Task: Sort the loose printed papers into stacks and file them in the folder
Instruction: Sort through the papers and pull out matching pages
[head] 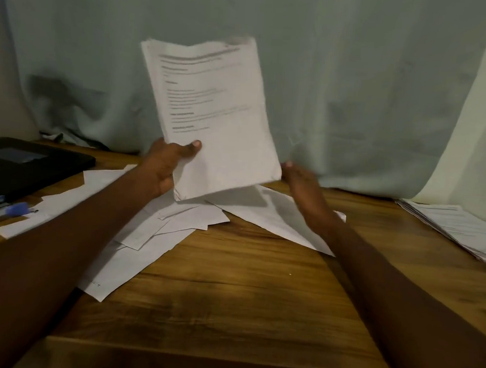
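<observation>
Above wooden table, left hand holds paper stack upright (top tilted left).

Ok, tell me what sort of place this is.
Probably a home desk set up for paperwork: a wooden table with loose printed papers, a black folder and a pale curtain hanging behind it.

A makeshift home work corner: a wood-grain table pushed against a hanging pale green cloth, with printed papers strewn across it, a black folder and a blue pen lying at one side.
</observation>
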`<state>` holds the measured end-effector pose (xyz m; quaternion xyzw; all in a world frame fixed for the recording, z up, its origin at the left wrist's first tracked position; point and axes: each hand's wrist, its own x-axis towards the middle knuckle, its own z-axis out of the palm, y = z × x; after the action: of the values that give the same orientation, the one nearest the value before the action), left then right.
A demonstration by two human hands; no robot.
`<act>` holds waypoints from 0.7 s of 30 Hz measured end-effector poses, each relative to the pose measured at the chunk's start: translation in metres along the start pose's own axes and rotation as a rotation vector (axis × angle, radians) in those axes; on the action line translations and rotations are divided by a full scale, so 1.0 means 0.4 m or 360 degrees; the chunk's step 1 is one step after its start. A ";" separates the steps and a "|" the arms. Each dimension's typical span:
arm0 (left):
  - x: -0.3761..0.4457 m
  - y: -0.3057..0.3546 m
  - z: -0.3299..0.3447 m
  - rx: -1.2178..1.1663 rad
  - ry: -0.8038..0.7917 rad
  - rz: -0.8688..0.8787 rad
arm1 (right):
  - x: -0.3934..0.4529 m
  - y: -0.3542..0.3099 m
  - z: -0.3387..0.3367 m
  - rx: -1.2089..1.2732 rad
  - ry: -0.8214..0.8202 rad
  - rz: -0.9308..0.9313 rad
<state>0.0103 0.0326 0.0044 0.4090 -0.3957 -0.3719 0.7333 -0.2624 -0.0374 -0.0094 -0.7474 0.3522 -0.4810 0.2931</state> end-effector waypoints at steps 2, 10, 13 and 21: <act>-0.013 -0.003 0.024 0.0183 -0.0109 0.0053 | 0.021 -0.024 -0.042 0.0619 0.0039 0.0269; -0.062 -0.007 0.110 0.0710 -0.0298 0.0160 | 0.008 -0.033 -0.046 0.0793 -0.0031 0.0207; -0.061 0.021 0.103 0.0456 -0.0283 0.0298 | 0.011 -0.053 -0.046 0.0794 0.0098 0.0114; -0.089 0.078 0.136 0.0267 -0.0206 0.0576 | -0.026 -0.156 -0.052 0.0620 0.0090 -0.0040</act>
<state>-0.0454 0.0590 0.0416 0.3661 -0.5386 -0.2255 0.7246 -0.2695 0.0050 0.0413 -0.6670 0.2511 -0.5647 0.4162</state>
